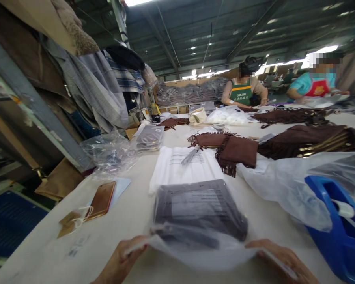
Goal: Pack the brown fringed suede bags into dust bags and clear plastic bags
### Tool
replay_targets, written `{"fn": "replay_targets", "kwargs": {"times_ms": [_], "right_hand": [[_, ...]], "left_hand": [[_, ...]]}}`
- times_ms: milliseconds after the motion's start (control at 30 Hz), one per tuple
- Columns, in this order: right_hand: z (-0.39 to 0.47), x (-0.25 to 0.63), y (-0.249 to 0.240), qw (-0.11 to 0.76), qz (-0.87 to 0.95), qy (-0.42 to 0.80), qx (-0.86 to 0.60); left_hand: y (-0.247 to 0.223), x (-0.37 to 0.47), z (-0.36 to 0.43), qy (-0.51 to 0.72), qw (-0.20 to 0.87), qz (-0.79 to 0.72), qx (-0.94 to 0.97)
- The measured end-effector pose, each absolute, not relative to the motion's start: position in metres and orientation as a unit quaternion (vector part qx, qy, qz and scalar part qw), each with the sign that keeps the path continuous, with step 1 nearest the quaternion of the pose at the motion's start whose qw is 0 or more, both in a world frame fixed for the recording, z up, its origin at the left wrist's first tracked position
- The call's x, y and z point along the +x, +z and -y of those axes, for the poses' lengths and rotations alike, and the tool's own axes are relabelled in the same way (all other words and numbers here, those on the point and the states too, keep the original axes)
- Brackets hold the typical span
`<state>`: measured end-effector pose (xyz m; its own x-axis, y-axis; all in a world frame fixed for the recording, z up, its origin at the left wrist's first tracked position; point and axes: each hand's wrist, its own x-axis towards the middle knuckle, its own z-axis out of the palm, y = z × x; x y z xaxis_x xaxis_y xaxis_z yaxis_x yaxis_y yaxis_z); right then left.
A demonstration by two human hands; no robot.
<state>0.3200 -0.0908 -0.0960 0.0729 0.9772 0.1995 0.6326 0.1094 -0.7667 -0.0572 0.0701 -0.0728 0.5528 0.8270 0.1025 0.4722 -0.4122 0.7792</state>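
Observation:
A clear plastic bag (201, 252) lies in front of me with a dark, flat item (207, 213) inside it, perhaps a folded bag. Printed text shows on the plastic. My left hand (126, 252) pinches the near left edge of the bag's opening. At the near right edge, my right hand (279, 254) grips the same plastic. Between my hands the mouth of the bag sags toward me. Just beyond it is a stack of white sheets (165, 165), with a small clear packet (191, 157) on top.
Brown fringed leather pieces (239, 150) lie beyond, to the right. A blue plastic holder (322, 236) stands at right by loose plastic sheeting (284, 193). At left are a phone (102, 199), a tag with string (68, 224) and crumpled plastic (109, 152). Two people work across the table.

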Motion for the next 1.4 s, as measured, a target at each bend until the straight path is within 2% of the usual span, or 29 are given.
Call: {"fn": "replay_targets", "kwargs": {"times_ms": [100, 167, 367, 533, 633, 700, 800, 833, 933, 1033, 1167, 1267, 1400], "right_hand": [[0.081, 0.307, -0.083, 0.375, 0.530, 0.334, -0.683], [0.079, 0.301, -0.084, 0.384, 0.486, 0.345, -0.706], [0.080, 0.295, -0.120, 0.350, 0.443, 0.225, -0.794], [0.072, 0.285, -0.132, 0.241, 0.440, 0.115, -0.857], [0.066, 0.280, -0.130, 0.203, 0.434, 0.083, -0.874], [0.063, 0.279, -0.130, 0.199, 0.435, 0.074, -0.875], [0.062, 0.277, -0.127, 0.193, 0.441, 0.070, -0.874], [0.062, 0.277, -0.125, 0.188, 0.440, 0.069, -0.876], [0.064, 0.277, -0.118, 0.174, 0.436, 0.066, -0.880], [0.065, 0.281, -0.114, 0.152, 0.423, 0.050, -0.892], [0.072, 0.283, -0.122, 0.140, 0.396, -0.051, -0.906], [0.086, 0.291, -0.119, 0.229, 0.416, -0.127, -0.871], [0.123, 0.332, -0.082, 0.378, 0.362, -0.255, -0.813]], "left_hand": [[-0.078, -0.048, -0.069, 0.261, 0.323, -0.523, 0.745], [-0.085, -0.042, -0.068, 0.266, 0.263, -0.564, 0.736], [-0.097, -0.023, -0.069, 0.054, 0.020, -0.601, 0.797], [-0.087, -0.008, -0.073, -0.067, -0.044, -0.639, 0.765], [-0.087, -0.010, -0.075, -0.021, -0.043, -0.685, 0.727], [-0.086, -0.013, -0.072, 0.071, -0.104, -0.681, 0.722], [-0.079, -0.006, -0.062, 0.257, -0.243, -0.537, 0.766], [-0.076, 0.002, -0.059, 0.281, -0.262, -0.459, 0.801], [-0.072, 0.035, -0.056, 0.177, -0.210, -0.288, 0.917], [-0.081, 0.061, -0.064, 0.068, -0.130, -0.308, 0.940], [-0.098, 0.064, -0.072, 0.044, -0.087, -0.336, 0.937], [-0.108, 0.057, -0.076, 0.065, -0.101, -0.336, 0.934], [-0.118, 0.054, -0.083, 0.080, -0.096, -0.321, 0.939]]}}
